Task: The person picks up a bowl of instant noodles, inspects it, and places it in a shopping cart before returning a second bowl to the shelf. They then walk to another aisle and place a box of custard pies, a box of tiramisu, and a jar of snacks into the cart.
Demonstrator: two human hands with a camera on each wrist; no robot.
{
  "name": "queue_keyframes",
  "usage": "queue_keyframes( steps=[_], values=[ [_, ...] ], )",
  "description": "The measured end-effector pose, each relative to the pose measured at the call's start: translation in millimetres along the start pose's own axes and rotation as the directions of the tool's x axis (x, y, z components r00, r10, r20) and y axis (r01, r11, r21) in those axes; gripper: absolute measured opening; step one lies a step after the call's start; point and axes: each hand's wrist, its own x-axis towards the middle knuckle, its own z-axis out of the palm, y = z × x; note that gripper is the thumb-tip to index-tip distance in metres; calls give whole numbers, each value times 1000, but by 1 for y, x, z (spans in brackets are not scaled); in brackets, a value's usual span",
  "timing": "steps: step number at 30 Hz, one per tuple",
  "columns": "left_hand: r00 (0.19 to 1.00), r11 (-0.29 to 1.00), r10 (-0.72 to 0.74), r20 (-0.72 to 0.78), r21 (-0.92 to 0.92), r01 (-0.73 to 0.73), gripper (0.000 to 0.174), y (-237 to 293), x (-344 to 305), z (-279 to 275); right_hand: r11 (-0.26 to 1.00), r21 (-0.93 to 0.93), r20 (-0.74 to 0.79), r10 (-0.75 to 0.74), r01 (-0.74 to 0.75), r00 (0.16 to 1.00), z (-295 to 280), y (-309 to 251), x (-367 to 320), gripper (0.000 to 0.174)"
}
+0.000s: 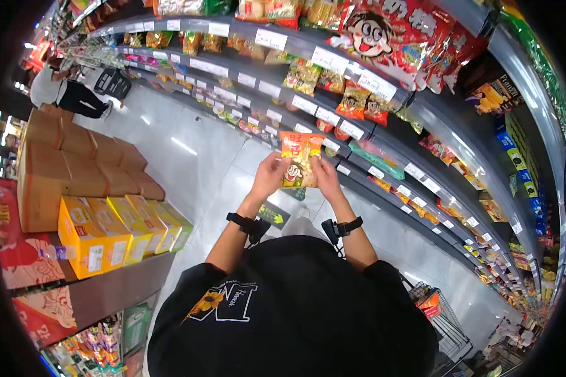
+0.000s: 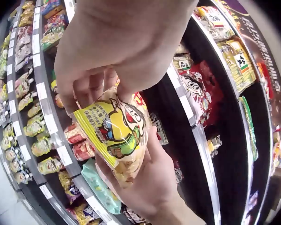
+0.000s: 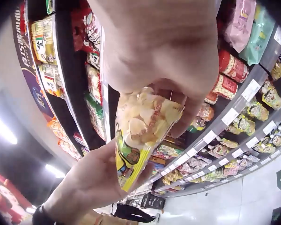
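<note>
An orange and yellow snack bag [image 1: 300, 161] with a cartoon face is held up in front of the body in the head view. The left hand [image 1: 268, 176] grips its left edge and the right hand [image 1: 326, 178] its right edge, thumbs on the front. In the left wrist view the bag [image 2: 119, 126] shows a yellow printed side between the left hand [image 2: 117, 51] above and the right hand [image 2: 154, 180] below. Pale pieces show through the bag [image 3: 143, 122] in the right wrist view; fingers behind it are partly hidden.
Curved store shelves [image 1: 270, 88] with snack bags and price tags run along the front and right. Cardboard boxes [image 1: 50, 157] and yellow cartons [image 1: 88, 235] are stacked at left. A wire cart [image 1: 449, 323] stands at lower right. Another person [image 1: 63, 91] is at the far left.
</note>
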Motion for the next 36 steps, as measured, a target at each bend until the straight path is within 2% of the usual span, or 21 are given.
queue_keyframes(
  steps=[1, 5, 8, 9, 12, 13, 16, 20, 21, 24, 25, 28, 29, 32, 33, 36],
  values=[
    [1000, 1000, 24, 4, -15, -24, 23, 4, 11, 1, 992, 123, -12, -6, 7, 1000, 4, -27, 2, 38],
    [996, 996, 67, 64, -61, -64, 23, 10, 46, 7, 996, -76, -42, -49, 46, 998, -15, -38, 30, 37],
    [986, 991, 135, 95, -21, -134, 24, 7, 82, 13, 998, 7, -106, -58, 59, 993, -22, -52, 42, 37],
    [977, 984, 179, 117, -35, -176, 24, 6, 94, 14, 982, -183, -82, -50, 34, 995, -35, -41, 52, 36],
    [961, 969, 219, 171, -153, -193, 28, 18, 129, 20, 985, -141, -146, -119, 98, 982, -41, -50, 73, 35],
    [953, 967, 241, 184, -127, -220, 30, 19, 141, 21, 978, -113, -223, -195, 173, 955, -41, -38, 87, 35],
    [927, 952, 307, 217, -52, -303, 35, 26, 178, 24, 937, -269, -322, -307, 224, 896, -46, -57, 115, 36],
    [913, 959, 282, 296, -50, -280, 27, 63, 215, 20, 931, -351, -392, -243, 99, 887, -50, -99, 144, 39],
    [911, 961, 274, 308, -115, -250, 27, 74, 222, 21, 944, -284, -421, -281, 169, 862, -44, -110, 149, 33],
    [863, 911, 337, 377, 102, -401, 29, 64, 264, 20, 944, -327, -483, -200, 36, 852, -57, -90, 173, 26],
    [824, 915, 329, 462, 58, -398, 36, 64, 275, 20, 966, -253, -526, -84, -61, 846, -51, -99, 175, 27],
    [708, 658, 545, 450, 294, -693, 44, 51, 295, 21, 921, -348, -528, -347, 175, 775, -47, -72, 198, 31],
    [728, 616, 501, 467, 398, -680, 48, 51, 297, 18, 914, -379, -486, -328, 143, 810, -50, -63, 204, 33],
    [811, 695, 242, 533, 488, -528, 47, 57, 307, 13, 876, -476, -433, -314, 82, 845, -52, -44, 204, 34],
    [733, 624, 405, 546, 421, -658, 42, 47, 314, 12, 909, -400, -432, -301, 119, 850, -51, -41, 206, 34],
    [715, 621, 455, 532, 386, -682, 36, 55, 306, 9, 928, -368, -529, -262, 60, 807, -46, -29, 205, 27]
  ],
)
